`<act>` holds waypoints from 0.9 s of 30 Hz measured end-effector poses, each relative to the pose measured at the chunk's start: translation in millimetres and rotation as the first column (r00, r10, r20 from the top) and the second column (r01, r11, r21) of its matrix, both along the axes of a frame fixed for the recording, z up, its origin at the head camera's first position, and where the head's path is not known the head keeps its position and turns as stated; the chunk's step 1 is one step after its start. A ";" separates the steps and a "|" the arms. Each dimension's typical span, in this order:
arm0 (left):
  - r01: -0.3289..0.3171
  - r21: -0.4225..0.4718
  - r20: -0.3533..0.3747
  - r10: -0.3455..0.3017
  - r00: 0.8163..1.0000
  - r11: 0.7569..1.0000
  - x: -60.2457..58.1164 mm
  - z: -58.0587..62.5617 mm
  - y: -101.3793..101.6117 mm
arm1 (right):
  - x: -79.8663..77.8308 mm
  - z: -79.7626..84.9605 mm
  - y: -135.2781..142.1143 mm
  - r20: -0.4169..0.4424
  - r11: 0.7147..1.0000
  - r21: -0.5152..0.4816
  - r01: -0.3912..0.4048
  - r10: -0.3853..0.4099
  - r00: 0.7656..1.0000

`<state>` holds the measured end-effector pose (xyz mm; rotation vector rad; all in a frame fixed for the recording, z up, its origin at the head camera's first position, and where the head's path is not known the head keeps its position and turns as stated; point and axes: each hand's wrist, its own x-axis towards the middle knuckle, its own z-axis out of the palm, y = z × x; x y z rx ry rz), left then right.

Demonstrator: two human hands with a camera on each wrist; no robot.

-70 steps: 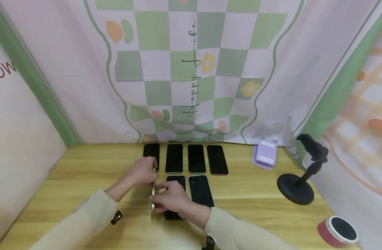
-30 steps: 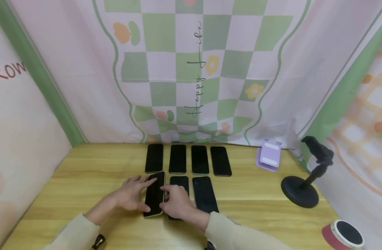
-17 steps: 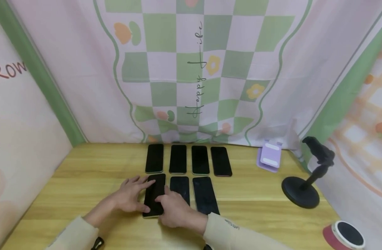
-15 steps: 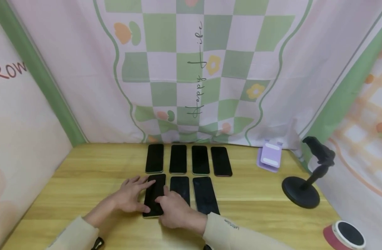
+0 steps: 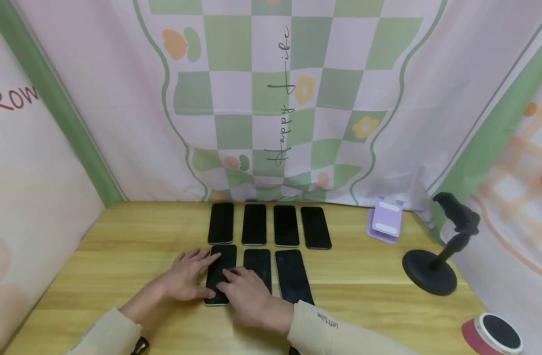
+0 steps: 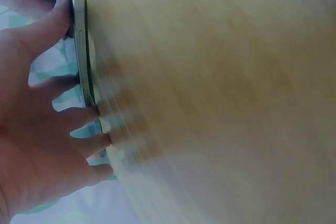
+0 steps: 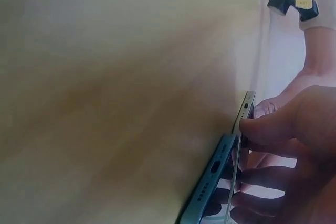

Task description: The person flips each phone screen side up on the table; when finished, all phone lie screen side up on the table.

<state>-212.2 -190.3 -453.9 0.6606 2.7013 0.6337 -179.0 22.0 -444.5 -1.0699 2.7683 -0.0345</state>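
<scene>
A black-screened smartphone [image 5: 224, 261] lies face up at the left of the front row. My left hand [image 5: 186, 277] spreads its fingers beside it, with thumb and index fingertips on its left edge. The left wrist view shows this phone's metal side [image 6: 81, 40] under those fingertips. My right hand [image 5: 252, 301] reaches over from the right, its thumb and index finger resting on the lower part of the screen. A second phone [image 5: 258, 259] is partly covered by the right hand; its blue edge [image 7: 207, 182] shows in the right wrist view. A third phone [image 5: 293, 276] lies farther right.
Behind is a row of several phones [image 5: 254, 224] on the wooden table [image 5: 142, 231]. A purple phone stand [image 5: 387, 217], a black stand with a round base [image 5: 429, 271] and a red-and-white round object [image 5: 492, 334] stand at the right. A patterned curtain [image 5: 228, 93] hangs behind.
The phone was held on edge between both hands; it now lies flat in the front row. The right hand has shifted from its right side onto the screen. The left hand has stayed lately.
</scene>
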 end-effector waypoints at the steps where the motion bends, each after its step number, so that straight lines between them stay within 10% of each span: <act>1: -0.005 0.001 -0.004 0.005 1.000 1.000 0.1 -0.2 0.5 | -0.5 0.0 0.2 0.002 1.000 0.006 0.000 0.000 1.000; 27: -0.005 -0.041 0.012 0.005 1.000 0.999 -8.9 5.1 4.8 | -5.6 -0.9 7.9 0.026 1.000 -0.007 0.010 -0.010 1.000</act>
